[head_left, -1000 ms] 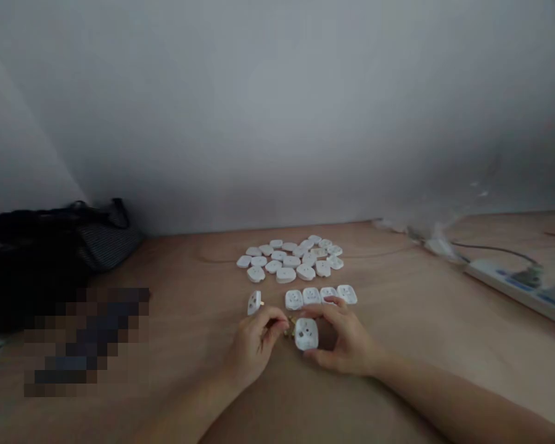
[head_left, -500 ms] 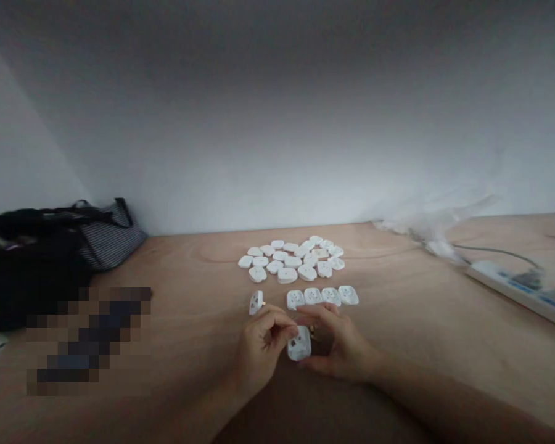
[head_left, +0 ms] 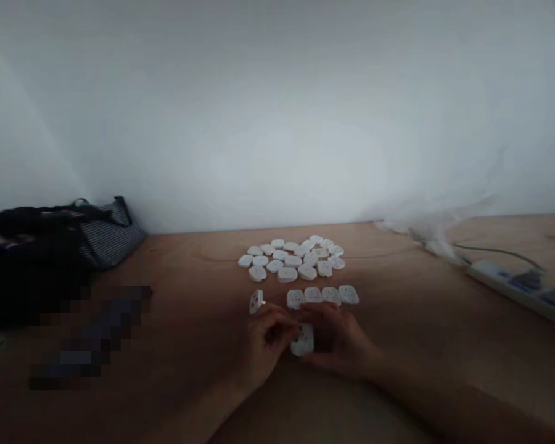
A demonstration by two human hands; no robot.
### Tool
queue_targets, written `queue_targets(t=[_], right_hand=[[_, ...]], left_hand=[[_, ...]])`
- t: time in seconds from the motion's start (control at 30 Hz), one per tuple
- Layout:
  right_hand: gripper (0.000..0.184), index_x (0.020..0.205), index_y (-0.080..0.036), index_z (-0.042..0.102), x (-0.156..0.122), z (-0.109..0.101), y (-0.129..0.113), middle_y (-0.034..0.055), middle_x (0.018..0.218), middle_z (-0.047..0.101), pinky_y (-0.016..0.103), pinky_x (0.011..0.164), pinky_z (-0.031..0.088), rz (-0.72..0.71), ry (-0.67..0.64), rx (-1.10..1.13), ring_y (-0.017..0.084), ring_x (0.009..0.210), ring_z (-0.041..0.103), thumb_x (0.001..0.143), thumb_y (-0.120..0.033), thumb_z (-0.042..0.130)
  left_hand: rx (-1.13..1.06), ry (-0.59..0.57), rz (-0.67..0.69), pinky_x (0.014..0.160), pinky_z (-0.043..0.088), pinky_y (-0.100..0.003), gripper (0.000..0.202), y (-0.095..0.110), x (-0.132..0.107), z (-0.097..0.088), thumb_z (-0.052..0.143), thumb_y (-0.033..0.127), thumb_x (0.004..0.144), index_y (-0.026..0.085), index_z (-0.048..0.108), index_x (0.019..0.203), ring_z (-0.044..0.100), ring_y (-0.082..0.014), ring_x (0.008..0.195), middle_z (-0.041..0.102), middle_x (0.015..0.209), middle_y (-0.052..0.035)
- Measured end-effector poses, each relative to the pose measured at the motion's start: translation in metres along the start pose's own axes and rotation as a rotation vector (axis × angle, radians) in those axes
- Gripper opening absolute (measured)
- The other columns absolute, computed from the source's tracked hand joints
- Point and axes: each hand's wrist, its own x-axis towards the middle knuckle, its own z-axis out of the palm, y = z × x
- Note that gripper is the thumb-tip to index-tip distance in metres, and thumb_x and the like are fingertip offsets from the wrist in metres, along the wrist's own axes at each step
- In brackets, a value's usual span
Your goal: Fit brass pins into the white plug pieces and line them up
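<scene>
Both my hands meet low at the middle of a wooden table (head_left: 176, 345). Between them is a small white socket piece (head_left: 303, 340). My left hand (head_left: 268, 345) has its fingers curled and pinched against the piece's left edge. My right hand (head_left: 340, 342) cups the piece from the right. Just beyond the hands lies a row of several white socket pieces (head_left: 322, 296). One more white piece (head_left: 256, 302) stands tilted to the left of the row. Farther back sits a cluster of several white covers (head_left: 292, 259). The picture is dim and a little blurred.
A dark bag (head_left: 50, 246) rests at the table's left end against the wall. A white power strip (head_left: 518, 287) with a cable lies at the right. Crumpled clear plastic (head_left: 437, 237) sits by the wall at the back right.
The white piece was turned over between my hands and drawn slightly nearer. The small brass part seen by my left fingers a second ago no longer shows. The picture grew darker.
</scene>
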Motion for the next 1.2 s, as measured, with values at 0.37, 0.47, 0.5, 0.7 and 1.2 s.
queue_targets(t=[0.37,0.47,0.5,0.7,1.2], right_hand=[[0.073,0.125,-0.025,0.039,0.0,0.002,0.001,0.0062,0.104,0.065,0.042,0.088,0.045,-0.046,-0.028,0.018,0.025,0.1,0.059,0.062,-0.03,0.075],[0.073,0.125,-0.025,0.039,0.0,0.001,0.0,0.0064,0.106,0.064,0.043,0.09,0.044,-0.068,-0.045,0.015,0.025,0.101,0.059,0.061,-0.03,0.075],[0.072,0.125,-0.025,0.04,0.0,0.001,0.0,0.0066,0.108,0.064,0.042,0.089,0.044,-0.067,-0.047,0.018,0.025,0.102,0.058,0.061,-0.029,0.074],[0.075,0.129,-0.025,0.034,-0.003,-0.003,0.005,0.0077,0.109,0.063,0.04,0.087,0.047,0.011,-0.03,0.051,0.025,0.102,0.059,0.065,-0.026,0.073],[0.078,0.124,-0.026,0.033,-0.005,-0.004,0.011,0.0076,0.113,0.06,0.037,0.085,0.048,0.133,-0.047,0.243,0.022,0.102,0.059,0.061,-0.037,0.078]], left_hand=[[0.047,-0.013,-0.025,0.058,0.043,-0.023,0.012,-0.002,-0.002,0.002,0.063,0.02,0.077,0.016,0.064,0.066,0.055,-0.0142,0.065,0.057,0.071,-0.0023],[0.046,-0.003,-0.006,0.059,0.043,-0.023,0.009,-0.004,-0.003,0.002,0.066,0.023,0.075,0.016,0.064,0.069,0.054,-0.0141,0.065,0.057,0.072,-0.002],[0.039,0.021,-0.006,0.059,0.043,-0.024,0.009,-0.005,-0.003,0.002,0.067,0.024,0.074,0.016,0.064,0.073,0.054,-0.0142,0.065,0.057,0.072,-0.0017],[0.075,-0.099,0.036,0.074,0.046,-0.031,0.04,-0.004,-0.001,-0.009,0.078,0.033,0.062,0.019,0.064,0.097,0.058,-0.0208,0.082,0.063,0.088,-0.0052],[0.28,-0.221,0.206,0.08,0.045,-0.036,0.052,-0.01,0.0,-0.009,0.073,0.041,0.069,0.022,0.06,0.116,0.056,-0.0225,0.088,0.067,0.097,-0.0057]])
